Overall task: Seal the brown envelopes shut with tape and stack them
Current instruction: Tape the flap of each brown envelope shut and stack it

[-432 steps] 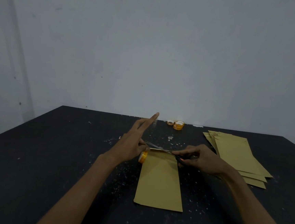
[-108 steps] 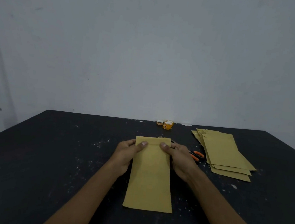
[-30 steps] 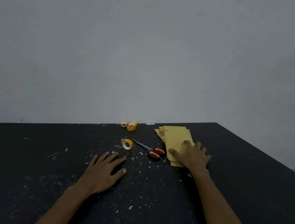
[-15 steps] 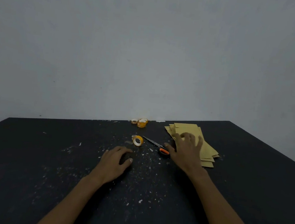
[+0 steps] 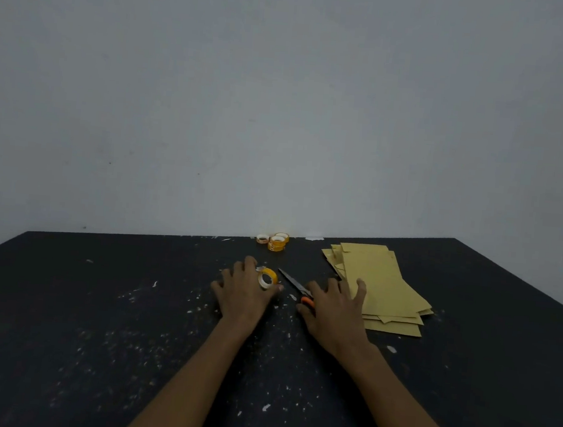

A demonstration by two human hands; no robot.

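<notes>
- Across the lower half of the frame, a black tabletop (image 5: 77, 314) is spreading out, flecked with white specks. A plain grey wall (image 5: 283, 94) is filling everything above it.
- Just left of centre, the left hand (image 5: 244, 295) is lying palm down on the tabletop. Its fingers are stretching straight forward, slightly spread and gripping nothing.
- Against that hand's thumb side, a yellow tape roll (image 5: 267, 278) is sitting on the tabletop in the crook between forefinger and thumb, touching the hand.
- Higher up at centre, where the tabletop is meeting the wall, a few spare tape rolls (image 5: 277, 243) are standing close together, well apart from both hands.
- Right of the yellow roll, a pair of scissors (image 5: 293, 281) is lying flat. Its blades are pointing toward the upper left, and its orange handles are mostly hiding under the right hand.
- Right of centre, the right hand (image 5: 332, 311) is resting palm down over the scissor handles with fingers fanned and fairly straight. Its outermost finger is reaching onto the near left edge of the envelopes.
- Further right, the brown envelopes (image 5: 383, 283) are lying flat in a loosely fanned stack, their corners sticking out unevenly at both ends.
</notes>
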